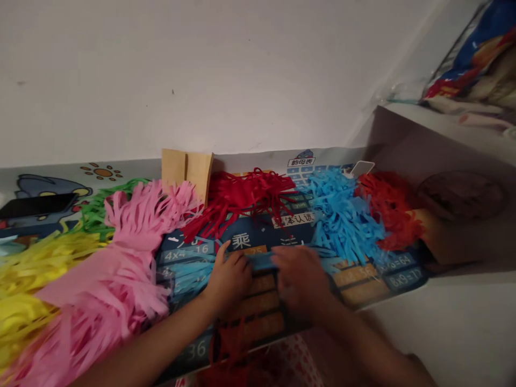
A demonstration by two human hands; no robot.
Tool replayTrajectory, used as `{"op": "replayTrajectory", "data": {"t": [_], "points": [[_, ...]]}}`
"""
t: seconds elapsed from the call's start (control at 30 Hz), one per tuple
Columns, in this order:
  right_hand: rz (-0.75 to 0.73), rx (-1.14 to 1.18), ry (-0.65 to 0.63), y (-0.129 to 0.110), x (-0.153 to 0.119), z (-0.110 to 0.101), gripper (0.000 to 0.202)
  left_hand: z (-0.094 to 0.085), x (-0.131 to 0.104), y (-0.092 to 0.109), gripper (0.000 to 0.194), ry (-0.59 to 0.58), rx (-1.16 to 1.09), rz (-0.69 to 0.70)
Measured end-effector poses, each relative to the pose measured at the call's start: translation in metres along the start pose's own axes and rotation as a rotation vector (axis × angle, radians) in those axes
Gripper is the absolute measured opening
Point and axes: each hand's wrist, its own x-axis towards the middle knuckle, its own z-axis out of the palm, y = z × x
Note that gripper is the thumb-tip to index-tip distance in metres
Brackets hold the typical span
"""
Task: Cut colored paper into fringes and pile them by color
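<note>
A strip of blue fringed paper [262,261] lies low over the printed mat, its fringes spreading out at both ends. My left hand [231,274] is closed on the strip's left part, thumb raised. On its right part my right hand [300,279] is closed too, blurred by motion. Between the hands a short flat band of the blue paper shows. Behind my right hand lies a pile of blue fringed paper [342,215], and red fringed paper [245,193] lies beyond both hands.
Pink [133,252], yellow [44,269] and green fringed paper [108,199] lie left, near a dark phone [38,206]. A folded brown card [185,172] stands by the wall. Orange-red fringes [389,209] and a brown box [455,193] are right.
</note>
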Motion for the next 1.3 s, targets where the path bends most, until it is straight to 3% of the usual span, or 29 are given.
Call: {"op": "replayTrajectory", "data": {"t": [0.07, 0.13, 0.17, 0.27, 0.33, 0.37, 0.43, 0.5, 0.53, 0.6, 0.63, 0.7, 0.8, 0.83, 0.9, 0.97, 1.0, 1.03, 1.1, 1.2, 1.3], "points": [[-0.126, 0.068, -0.199, -0.014, 0.001, 0.007, 0.045, -0.002, -0.002, 0.001, 0.013, -0.006, 0.007, 0.003], [-0.004, 0.066, -0.161, 0.001, 0.002, -0.002, 0.039, -0.004, -0.004, 0.003, 0.014, -0.014, 0.008, 0.005], [0.117, 0.055, -0.071, 0.017, 0.002, -0.013, 0.034, -0.005, -0.005, 0.004, 0.014, -0.019, 0.004, 0.003], [0.522, -0.049, 0.431, 0.069, 0.001, -0.055, 0.028, -0.003, -0.007, 0.005, 0.012, -0.026, -0.01, -0.005], [0.546, -0.166, 0.71, 0.074, 0.002, -0.067, 0.036, -0.001, -0.008, 0.005, 0.013, -0.039, -0.013, -0.004], [0.474, -0.192, 0.72, 0.063, 0.002, -0.064, 0.04, 0.0, -0.008, 0.005, 0.014, -0.038, -0.016, -0.003], [0.231, -0.084, 0.379, 0.026, -0.001, -0.039, 0.041, 0.0, -0.008, 0.004, 0.014, -0.044, -0.03, -0.001], [0.098, -0.03, 0.145, -0.011, -0.003, -0.002, 0.027, 0.0, -0.009, 0.004, 0.013, -0.055, -0.036, -0.003], [0.02, -0.01, -0.06, -0.02, -0.004, 0.014, 0.02, 0.0, -0.009, 0.004, 0.012, -0.057, -0.036, -0.004], [-0.016, -0.041, -0.322, -0.009, -0.005, 0.028, 0.01, 0.001, -0.009, 0.004, 0.012, -0.044, -0.031, 0.001], [-0.019, -0.069, -0.415, 0.01, -0.005, 0.025, 0.011, 0.002, -0.009, 0.004, 0.013, -0.034, -0.027, 0.004], [-0.028, -0.135, -0.517, 0.064, -0.002, -0.002, 0.018, 0.005, -0.01, 0.004, 0.015, -0.016, -0.024, 0.01], [0.147, -0.288, -0.576, 0.132, 0.011, -0.058, 0.028, 0.008, -0.01, 0.005, 0.016, 0.0, -0.03, 0.002], [0.17, -0.274, -0.568, 0.138, 0.015, -0.071, 0.033, 0.008, -0.009, 0.005, 0.016, 0.002, -0.034, -0.005], [0.183, -0.236, -0.413, 0.121, 0.019, -0.078, 0.033, 0.006, -0.008, 0.006, 0.016, 0.002, -0.037, -0.013], [0.175, -0.187, -0.161, 0.075, 0.014, -0.057, 0.025, 0.004, -0.008, 0.007, 0.016, -0.006, -0.033, -0.019], [0.066, -0.067, -0.164, 0.05, 0.01, -0.039, 0.025, 0.002, -0.007, 0.007, 0.015, -0.01, -0.027, -0.02], [-0.064, 0.045, -0.252, 0.028, 0.005, -0.019, 0.031, 0.001, -0.008, 0.007, 0.014, -0.017, -0.022, -0.02], [-0.122, 0.079, -0.375, 0.001, -0.005, 0.018, 0.028, -0.002, -0.01, 0.006, 0.011, -0.042, -0.02, -0.008], [-0.023, 0.178, -0.398, 0.008, -0.016, 0.047, 0.011, -0.003, -0.014, -0.001, 0.009, -0.073, -0.068, 0.006], [0.143, 0.365, -0.416, 0.033, -0.015, 0.045, 0.016, -0.003, -0.015, -0.012, 0.013, -0.096, -0.159, -0.058]]}}
